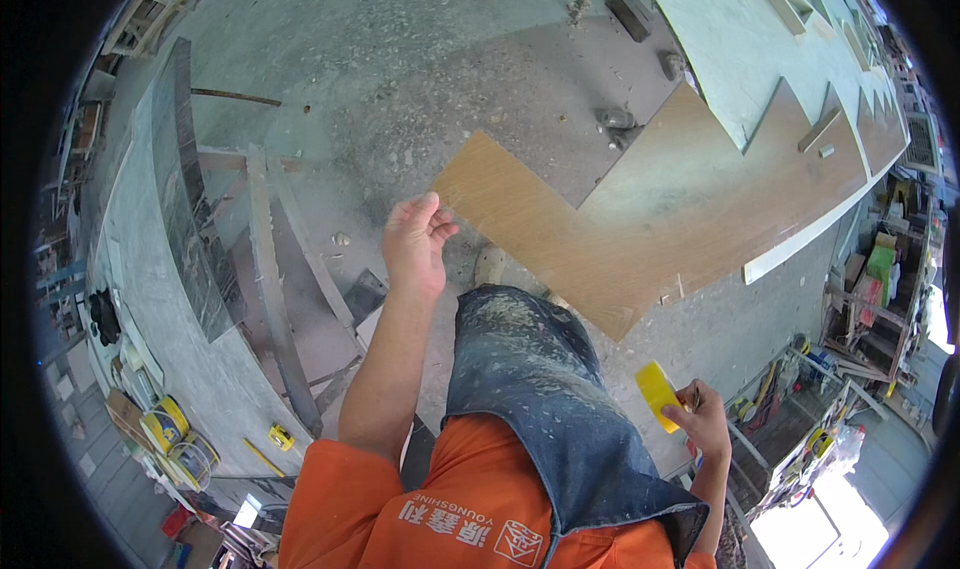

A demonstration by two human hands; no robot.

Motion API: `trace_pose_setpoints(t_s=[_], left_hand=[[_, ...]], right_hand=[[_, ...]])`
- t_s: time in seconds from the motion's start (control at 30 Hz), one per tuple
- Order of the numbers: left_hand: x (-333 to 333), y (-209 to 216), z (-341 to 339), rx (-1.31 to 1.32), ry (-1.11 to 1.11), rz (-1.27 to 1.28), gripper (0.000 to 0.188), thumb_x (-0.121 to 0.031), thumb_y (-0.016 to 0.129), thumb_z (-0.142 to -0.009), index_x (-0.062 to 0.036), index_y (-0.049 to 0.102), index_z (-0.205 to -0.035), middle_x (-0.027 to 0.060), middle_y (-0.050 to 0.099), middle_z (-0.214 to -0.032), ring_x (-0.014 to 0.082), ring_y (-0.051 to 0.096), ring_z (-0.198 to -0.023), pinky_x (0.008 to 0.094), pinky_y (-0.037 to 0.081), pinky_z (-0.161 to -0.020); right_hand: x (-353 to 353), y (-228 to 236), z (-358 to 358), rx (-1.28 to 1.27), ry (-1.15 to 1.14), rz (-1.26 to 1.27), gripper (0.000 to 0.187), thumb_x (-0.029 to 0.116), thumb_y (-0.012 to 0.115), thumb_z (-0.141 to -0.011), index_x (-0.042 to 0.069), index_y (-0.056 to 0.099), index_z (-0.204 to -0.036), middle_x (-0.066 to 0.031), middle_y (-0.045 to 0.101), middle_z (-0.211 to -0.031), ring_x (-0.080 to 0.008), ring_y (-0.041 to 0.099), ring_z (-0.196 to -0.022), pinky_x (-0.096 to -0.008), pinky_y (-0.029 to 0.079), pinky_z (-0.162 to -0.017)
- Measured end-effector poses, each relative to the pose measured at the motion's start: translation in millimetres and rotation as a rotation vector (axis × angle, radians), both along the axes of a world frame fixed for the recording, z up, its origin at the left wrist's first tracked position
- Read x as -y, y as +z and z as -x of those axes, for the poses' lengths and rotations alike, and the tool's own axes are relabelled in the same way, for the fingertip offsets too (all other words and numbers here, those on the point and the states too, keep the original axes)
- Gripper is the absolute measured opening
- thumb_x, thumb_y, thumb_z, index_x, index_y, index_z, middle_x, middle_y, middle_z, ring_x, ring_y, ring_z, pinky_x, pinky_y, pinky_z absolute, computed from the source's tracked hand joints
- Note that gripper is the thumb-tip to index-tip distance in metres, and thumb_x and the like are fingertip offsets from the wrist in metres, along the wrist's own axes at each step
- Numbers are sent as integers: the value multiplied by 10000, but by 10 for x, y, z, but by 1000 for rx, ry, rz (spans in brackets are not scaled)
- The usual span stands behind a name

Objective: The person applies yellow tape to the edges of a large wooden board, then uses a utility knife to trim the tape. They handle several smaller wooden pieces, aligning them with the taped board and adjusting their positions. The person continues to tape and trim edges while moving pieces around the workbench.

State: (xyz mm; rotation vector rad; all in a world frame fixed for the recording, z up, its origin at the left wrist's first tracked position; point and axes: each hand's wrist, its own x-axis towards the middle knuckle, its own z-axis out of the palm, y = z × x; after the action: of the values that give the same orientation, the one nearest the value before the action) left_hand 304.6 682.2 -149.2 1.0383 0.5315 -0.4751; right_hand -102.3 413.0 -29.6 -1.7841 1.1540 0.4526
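At the left corner of a zigzag-edged, brown wood-grain panel (640, 234), my left hand (415, 244) is raised. Its thumb and fingers are pinched together; whatever lies between them, if anything, is too small to make out. Low on the right, my right hand (703, 421) grips a roll of yellow tape (658, 396) by its side, away from the panel. The panel's near end juts out in front of my dusty dark apron (525, 359), and its far end runs off to the right along a pale board.
Left stands a worktable (150, 269) bearing a dark slab (185, 199), with a yellow tape measure (281, 437) and yellow tubs (165, 424). Metal frame bars (265, 259) rise beside it. A pale board (720, 54) spans the upper right. A cluttered tool rack (790, 439) is at right.
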Motion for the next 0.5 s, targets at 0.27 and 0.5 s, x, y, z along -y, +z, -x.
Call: trace_pose_setpoints(t_s=[0.27, 0.5], left_hand=[[-16, 0, -55, 31, 7, -34, 161, -133, 736, -931, -124, 581, -975, 9, 635, -870, 138, 611, -782, 331, 533, -728], [-22, -66, -65, 34, 2, -10, 177, -141, 750, -930, -145, 576, -959, -2, 642, -862, 136, 613, -767, 333, 539, -723]], right_hand=[[-27, 19, -112, -47, 39, -3, 376, 55, 856, -726, 82, 486, -788, -38, 582, -802, -117, 531, -759, -285, 472, -671], [-56, -1, -132, -40, -19, -26, 381, 24, 843, -726, 82, 470, -776, -34, 575, -799, -117, 524, -757, -285, 471, -679]])
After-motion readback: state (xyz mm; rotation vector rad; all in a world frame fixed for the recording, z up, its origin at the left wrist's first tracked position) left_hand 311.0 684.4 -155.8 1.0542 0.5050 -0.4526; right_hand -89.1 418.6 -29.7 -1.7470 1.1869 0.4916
